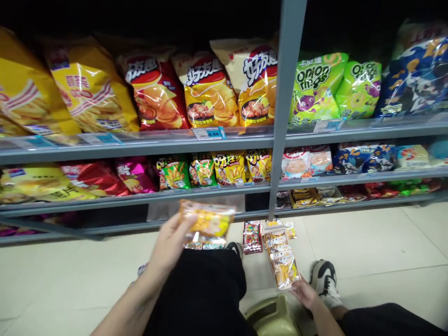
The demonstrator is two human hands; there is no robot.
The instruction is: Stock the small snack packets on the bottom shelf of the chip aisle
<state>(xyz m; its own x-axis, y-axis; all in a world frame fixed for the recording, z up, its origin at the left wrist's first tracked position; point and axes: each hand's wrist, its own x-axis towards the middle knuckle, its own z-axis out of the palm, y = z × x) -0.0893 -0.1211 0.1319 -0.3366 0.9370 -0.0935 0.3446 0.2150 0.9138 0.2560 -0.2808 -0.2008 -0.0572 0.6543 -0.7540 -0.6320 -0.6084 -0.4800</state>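
Observation:
My left hand is closed on a small yellow snack packet, held up in front of the lowest shelf. Low at the right, my right hand grips the near end of a stack of several clear orange snack packets that fans out over the floor. A red packet lies on the floor between my hands. My black-trousered knee fills the lower middle.
Grey metal shelves hold rows of crisp bags: yellow, red and green onion-ring bags. A grey upright post divides the shelving. A black-and-white shoe and an olive plastic stool sit on the pale tiled floor.

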